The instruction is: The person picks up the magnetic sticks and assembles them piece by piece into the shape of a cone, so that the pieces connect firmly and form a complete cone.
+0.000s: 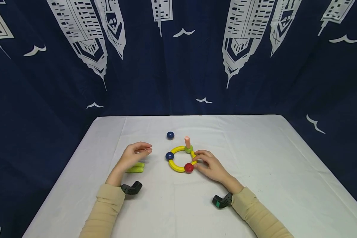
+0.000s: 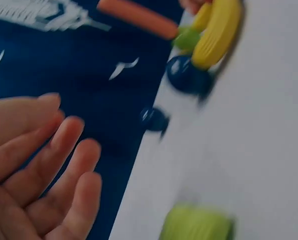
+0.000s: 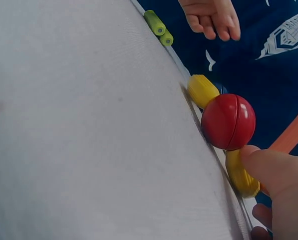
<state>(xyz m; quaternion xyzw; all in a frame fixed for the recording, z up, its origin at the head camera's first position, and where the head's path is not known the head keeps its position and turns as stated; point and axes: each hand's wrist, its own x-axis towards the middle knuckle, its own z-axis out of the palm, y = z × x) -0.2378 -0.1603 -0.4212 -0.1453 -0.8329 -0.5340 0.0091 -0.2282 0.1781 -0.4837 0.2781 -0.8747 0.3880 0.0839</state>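
Note:
A ring of curved yellow rods (image 1: 175,166) lies on the white cloth, joined by a red ball (image 1: 188,168), a blue ball (image 1: 169,156) and a green ball (image 1: 188,149). From the green ball a straight orange rod (image 1: 187,142) stands up. My right hand (image 1: 210,167) pinches the ring's right-hand yellow rod (image 3: 242,175), thumb beside the red ball. Left of the ring, my left hand (image 1: 134,155) is held in the air with fingers extended, nothing in it. Below it lie green rods (image 1: 135,169), partly hidden by the hand in the head view.
A loose blue ball (image 1: 170,135) sits behind the ring. The white-covered table (image 1: 256,142) ends at a dark blue curtain (image 1: 166,79) with white building prints. Black wrist cameras (image 1: 132,188) are strapped to both forearms.

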